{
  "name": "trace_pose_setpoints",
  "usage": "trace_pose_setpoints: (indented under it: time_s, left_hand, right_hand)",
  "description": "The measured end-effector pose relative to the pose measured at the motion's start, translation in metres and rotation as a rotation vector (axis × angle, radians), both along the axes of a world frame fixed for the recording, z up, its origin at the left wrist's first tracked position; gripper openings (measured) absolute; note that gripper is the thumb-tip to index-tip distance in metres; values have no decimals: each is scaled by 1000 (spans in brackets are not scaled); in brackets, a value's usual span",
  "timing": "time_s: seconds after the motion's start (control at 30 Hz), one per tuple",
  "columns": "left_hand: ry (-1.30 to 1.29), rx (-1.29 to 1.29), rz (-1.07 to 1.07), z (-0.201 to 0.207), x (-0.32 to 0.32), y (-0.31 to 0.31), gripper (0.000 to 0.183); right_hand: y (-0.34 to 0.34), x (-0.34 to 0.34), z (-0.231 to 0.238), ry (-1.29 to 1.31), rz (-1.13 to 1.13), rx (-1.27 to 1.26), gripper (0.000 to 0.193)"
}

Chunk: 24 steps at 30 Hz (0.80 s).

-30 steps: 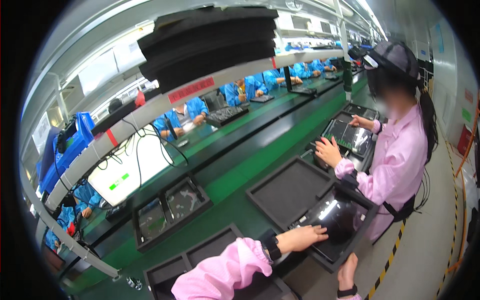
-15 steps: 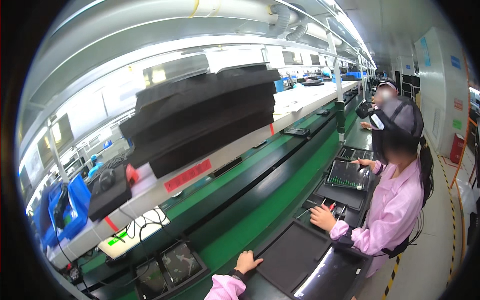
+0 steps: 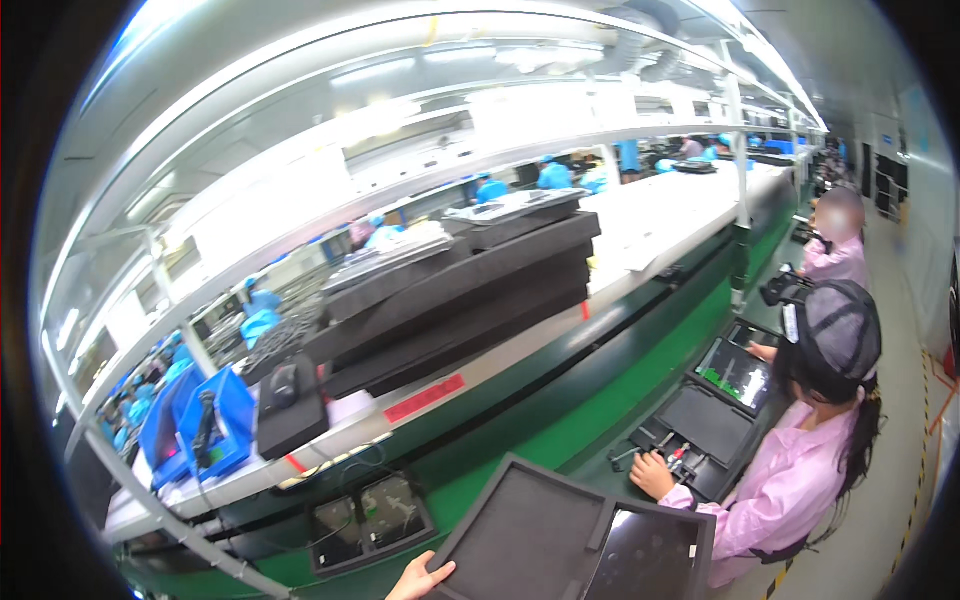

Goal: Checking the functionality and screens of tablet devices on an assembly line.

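left hand (image 3: 422, 578): one, bare, at the lower edge of the view; fingers clamped on the left edge of the tray, as far as seen; the undermost ones are cut off or hidden, so how far they curl beneath cannot be told; right hand: out of view, finger state cannot be told; tray (image 3: 530, 512): one, black, two compartments, lower middle of the view, tilted, between the left hand and the co-worker (image 3: 800, 430); panel (image 3: 640, 562): one, dark and glossy, small white tag at its right side, lying in the tray's right compartment; left compartment showing its plain floor; parts tray (image 3: 415, 480): one, black, with small pieces, on the bench to the left of the held tray, apart from it; co-worker: pink sleeves, near hand (image 3: 655, 477) at tools beside a dark case (image 3: 705, 420); foam stack (image 3: 460, 300): black, on the shelf above; blue bins (image 3: 215, 425): left end of the same shelf; step in hand, by judgement: holding and steering the loaded tray by its edge; next move, by judgement, calls for a firm hold, the tray kept near level lest the panel slide, and its right corner kept off the co-worker's arm.
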State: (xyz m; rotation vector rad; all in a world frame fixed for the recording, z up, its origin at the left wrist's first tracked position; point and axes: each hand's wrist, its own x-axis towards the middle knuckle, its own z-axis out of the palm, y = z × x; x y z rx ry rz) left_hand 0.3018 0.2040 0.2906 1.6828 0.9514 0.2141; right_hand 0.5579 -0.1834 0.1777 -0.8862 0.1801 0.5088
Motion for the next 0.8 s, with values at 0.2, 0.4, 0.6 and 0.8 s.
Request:
trace_pose_setpoints:
  time_s: [0.2,0.4,0.6,0.8]
  left_hand:
    - [-169,52,194,79,-58,-59,33]
    - [-314,80,386,160,-85,-103,40]
    - [-376,478,348,202,-116,-114,46]
    - [-746,327,413,224,-117,-109,29]
  right_hand:
    - [12,14,48,-61,101,-22,20]
    - [13,23,109,-192,174,-73,19]
    - [26,35,199,-390,200,-165,18]
    - [28,48,253,-682,255,-181,27]
